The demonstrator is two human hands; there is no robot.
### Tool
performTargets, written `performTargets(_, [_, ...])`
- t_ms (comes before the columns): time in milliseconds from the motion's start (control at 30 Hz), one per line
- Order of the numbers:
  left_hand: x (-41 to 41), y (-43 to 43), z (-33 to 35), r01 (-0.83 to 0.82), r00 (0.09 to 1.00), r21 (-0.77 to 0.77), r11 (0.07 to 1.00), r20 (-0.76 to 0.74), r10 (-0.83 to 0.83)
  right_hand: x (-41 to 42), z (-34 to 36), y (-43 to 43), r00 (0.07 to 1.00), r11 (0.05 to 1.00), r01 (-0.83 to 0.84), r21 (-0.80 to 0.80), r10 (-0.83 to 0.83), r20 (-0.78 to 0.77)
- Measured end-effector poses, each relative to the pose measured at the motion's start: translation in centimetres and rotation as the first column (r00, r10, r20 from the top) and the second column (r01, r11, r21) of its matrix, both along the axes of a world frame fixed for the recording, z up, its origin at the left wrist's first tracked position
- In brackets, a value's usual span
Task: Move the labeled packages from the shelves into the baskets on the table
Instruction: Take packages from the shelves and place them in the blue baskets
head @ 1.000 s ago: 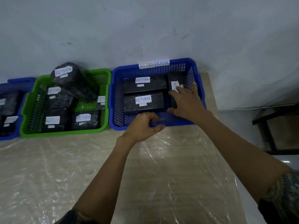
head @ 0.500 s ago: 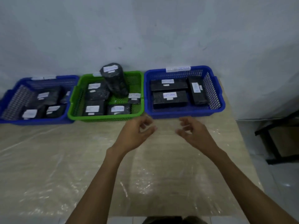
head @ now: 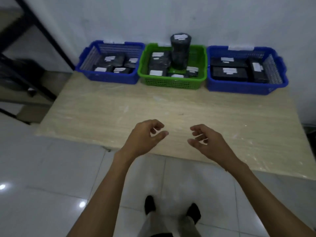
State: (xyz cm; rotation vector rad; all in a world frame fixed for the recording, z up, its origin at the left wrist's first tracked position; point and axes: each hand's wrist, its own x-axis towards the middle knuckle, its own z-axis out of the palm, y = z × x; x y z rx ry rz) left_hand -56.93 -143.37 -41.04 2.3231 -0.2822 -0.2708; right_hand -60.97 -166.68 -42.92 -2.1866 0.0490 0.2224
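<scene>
While both hands hang empty over the near edge of the table [head: 171, 106], the head view shows no package in transit. The left hand [head: 145, 137] and right hand [head: 208, 142] each present a loose grip, fingers apart and curled on nothing. Labeled packages already lie in all three baskets against the wall: the left blue basket [head: 109, 78], the green basket [head: 171, 83] and the right blue basket [head: 242, 88]. Judged from this, several transfers are complete; the shelf rack [head: 34, 53] at left is blurred, so the remainder cannot be told. One cylindrical package [head: 180, 50] stands upright, long axis vertical. The flat ones lie label up.
</scene>
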Motion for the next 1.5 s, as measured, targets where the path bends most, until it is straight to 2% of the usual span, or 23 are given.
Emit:
performTargets(267, [-8.0,18.7,-1.6,-0.084,0.996,-0.045,0.995,-0.017,0.083,-5.5,0.3,17.4,1.0,0.999,0.015,0.038,-0.016,0.014])
performTargets(400, [-10.6,28.7,-1.4,-0.016,0.999,0.033,0.999,0.032,0.015,-7.5,-0.6,27.5,0.995,0.995,-0.037,-0.093,0.045,0.087])
performTargets(600, [-11.4,41.1,-0.1,0.013,0.998,0.168,0.986,0.066,-0.024,-8.0,-0.3,40.0,0.979,0.951,-0.151,-0.271,0.183,0.094])
performTargets(967, [-6.7,58.5,-1.2,-0.023,1.0,0.23,0.973,-0.001,0.024,-1.0,-1.2,57.0,0.95,0.888,-0.278,-0.366,0.31,0.031])
performTargets(1067, [-4.3,63.6,-0.9,-0.054,0.999,0.242,0.969,0.016,0.052,1.6,-1.1,61.6,0.929,0.84,-0.328,-0.431,0.37,0.013])
performTargets(1300, [2.7,73.5,-2.2,-0.051,0.998,0.251,0.967,-0.013,0.056,8.5,-1.7,71.7,0.926,0.795,-0.335,-0.505,0.376,-0.023])
performTargets(1500, [10.7,82.6,-5.7,0.033,0.998,0.253,0.967,-0.052,-0.021,15.3,-3.5,81.2,0.936,0.779,-0.318,-0.54,0.348,-0.05])
